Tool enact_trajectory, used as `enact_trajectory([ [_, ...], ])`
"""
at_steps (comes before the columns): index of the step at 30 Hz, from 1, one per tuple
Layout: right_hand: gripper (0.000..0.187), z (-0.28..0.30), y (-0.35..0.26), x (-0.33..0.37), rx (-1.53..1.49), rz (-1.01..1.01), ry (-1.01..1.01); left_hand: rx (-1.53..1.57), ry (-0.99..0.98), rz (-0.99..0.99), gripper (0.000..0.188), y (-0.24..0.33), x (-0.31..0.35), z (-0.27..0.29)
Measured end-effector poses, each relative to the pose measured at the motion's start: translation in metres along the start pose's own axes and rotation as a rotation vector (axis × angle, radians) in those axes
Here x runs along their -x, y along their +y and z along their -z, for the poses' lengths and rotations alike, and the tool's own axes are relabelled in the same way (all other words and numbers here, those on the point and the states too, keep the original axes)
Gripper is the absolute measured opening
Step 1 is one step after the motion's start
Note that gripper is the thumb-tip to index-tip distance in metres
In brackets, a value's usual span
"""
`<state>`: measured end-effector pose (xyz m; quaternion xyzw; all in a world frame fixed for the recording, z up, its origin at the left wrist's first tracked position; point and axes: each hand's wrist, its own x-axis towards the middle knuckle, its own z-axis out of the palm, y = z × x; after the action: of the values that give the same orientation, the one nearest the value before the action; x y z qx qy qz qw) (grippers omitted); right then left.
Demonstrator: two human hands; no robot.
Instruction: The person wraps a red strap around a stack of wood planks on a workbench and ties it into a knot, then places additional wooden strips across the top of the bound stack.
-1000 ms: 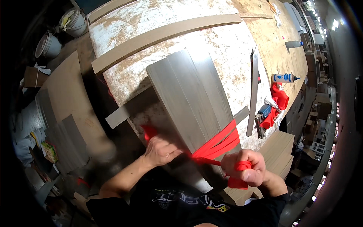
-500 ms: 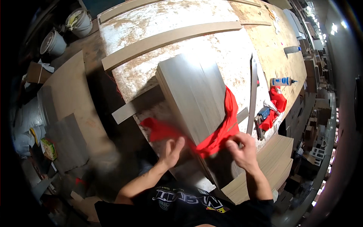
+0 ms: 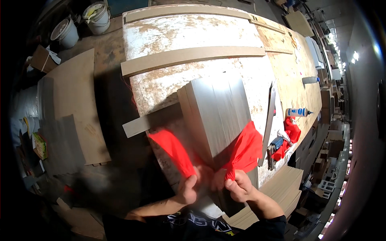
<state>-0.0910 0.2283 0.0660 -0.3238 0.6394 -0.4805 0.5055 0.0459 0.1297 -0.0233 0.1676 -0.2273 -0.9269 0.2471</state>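
Note:
A stack of grey-faced boards (image 3: 221,116) lies lengthwise on the worktable in front of me, its near end close to my body. My right hand (image 3: 241,188) is closed on the gathered end of a red cloth (image 3: 246,150), which fans out over the stack's near right corner. My left hand (image 3: 187,190) is closed at the lower end of a red length of cloth (image 3: 173,150) that stretches up and left beside the stack. Blur between my hands hides whether the two red lengths join.
Two long strips, a nearer one (image 3: 193,59) and a farther one (image 3: 189,13), cross the worktable (image 3: 161,92). To the right lie a dark straight bar (image 3: 267,128), a blue-and-black tool (image 3: 275,147), a red bundle (image 3: 292,130) and a bottle (image 3: 297,112). More boards (image 3: 277,197) are stacked at lower right.
Both hands have come down and closer together, and the right one has gathered the red cloth. The left red length now stretches taut. The whole view has shifted, with the table lower.

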Motion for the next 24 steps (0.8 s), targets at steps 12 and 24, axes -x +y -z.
enact_trajectory([
  [12, 0.023, 0.043, -0.028, -0.014, 0.130, -0.028, -0.363, -0.369, -1.181, 0.198, 0.024, 0.032, -0.081, 0.072],
  [24, 0.029, 0.039, -0.020, 0.006, 0.152, -0.186, -0.145, -0.174, -1.213, 0.272, 0.021, 0.010, -0.080, 0.117],
])
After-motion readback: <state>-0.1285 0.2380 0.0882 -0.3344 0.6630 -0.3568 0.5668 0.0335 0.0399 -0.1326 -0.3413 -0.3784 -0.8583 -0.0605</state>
